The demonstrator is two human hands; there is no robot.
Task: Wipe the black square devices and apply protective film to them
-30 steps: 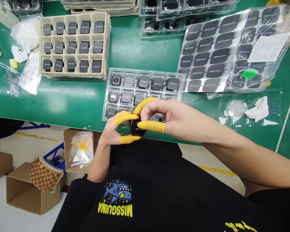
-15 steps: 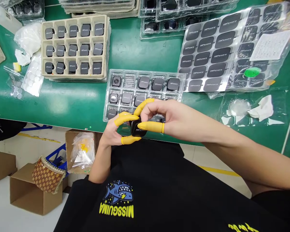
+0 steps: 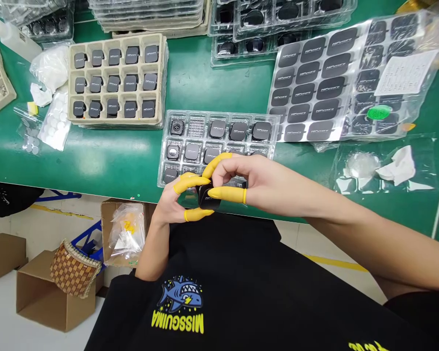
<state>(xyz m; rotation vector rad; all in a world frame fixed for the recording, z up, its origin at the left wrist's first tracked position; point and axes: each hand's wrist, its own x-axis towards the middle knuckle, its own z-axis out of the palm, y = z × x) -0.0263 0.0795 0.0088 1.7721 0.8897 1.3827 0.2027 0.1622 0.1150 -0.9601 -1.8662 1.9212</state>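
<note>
A black square smartwatch body [image 3: 208,201] with a printed film on its face is held up between my hands, just off the table's front edge. My left hand [image 3: 168,200] grips it by its sides, with yellow finger cots on thumb and finger. My right hand [image 3: 250,183] closes on the same watch body, its yellow-covered thumb across the face and a finger at the top edge; whether it pinches the film cannot be seen. Behind them lies a clear plastic tray [image 3: 201,115] of similar watch bodies, its front row partly covered by my hands.
A stacked beige tray [image 3: 117,123] of watch bodies stands left of the clear tray. To the right lie sheets of dark labels [image 3: 302,92] and a plastic bag [image 3: 388,187] with white tissue. Clear trays [image 3: 256,31] are stacked behind. Cardboard boxes [image 3: 54,292] stand below left.
The view has shifted slightly, so the table and trays sit a little lower in it. Both hands keep their hold on the watch body, with the right thumb moved slightly across its face.
</note>
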